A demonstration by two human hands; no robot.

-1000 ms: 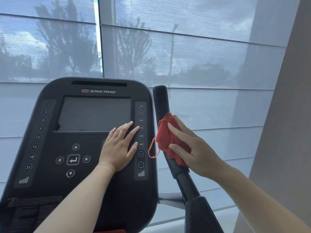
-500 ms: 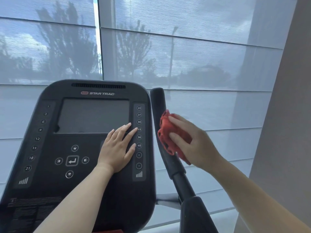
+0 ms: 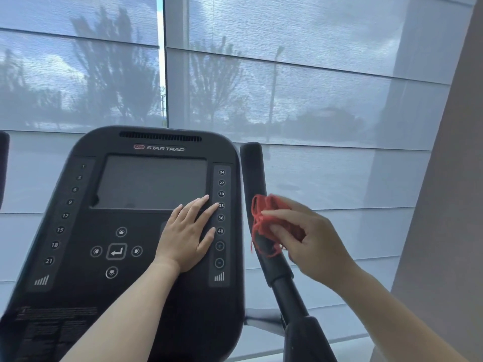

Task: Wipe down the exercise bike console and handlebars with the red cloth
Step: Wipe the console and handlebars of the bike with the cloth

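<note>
Red cloth [image 3: 271, 207] was pinched in the right hand [image 3: 313, 241] against the upright handlebar [image 3: 252, 163]; left hand [image 3: 185, 239] lay flat on the console [image 3: 136, 291].

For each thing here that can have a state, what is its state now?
screen: dark, shows nothing.
left hand: flat, fingers straight, resting on the console.
right hand: holding the cloth against the handlebar.
cloth: bunched, loose threads hanging.
blinds: lowered.
</note>
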